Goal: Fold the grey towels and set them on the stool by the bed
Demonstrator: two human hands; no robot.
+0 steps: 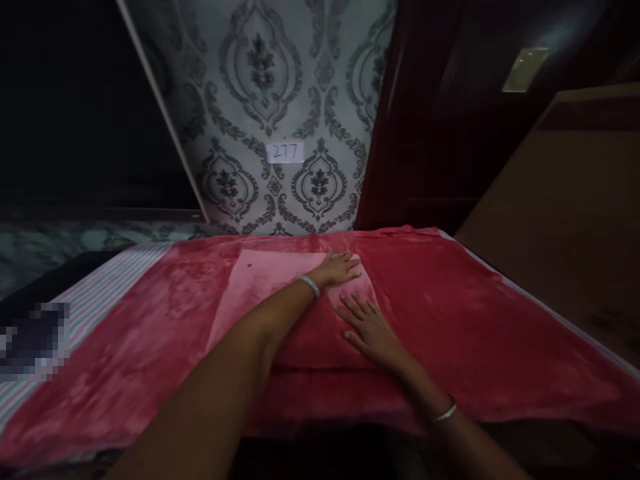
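A pink plush cloth (250,300), roughly rectangular, lies flat on a larger red plush blanket (450,320). My left hand (337,269) rests near the cloth's far right corner, fingers spread and pointing right. Just nearer to me, my right hand (367,327) lies palm down by the cloth's right edge, its fingers apart. Both hands press on fabric and grip nothing. Whether the cloth is a separate piece or a folded layer of several, I cannot tell.
A striped sheet (115,273) shows left of the blanket. Behind stands a patterned wall (270,80) bearing a paper label (285,152) marked 277. A dark screen (90,120) is at the left; a large brown cardboard panel (565,213) leans at the right.
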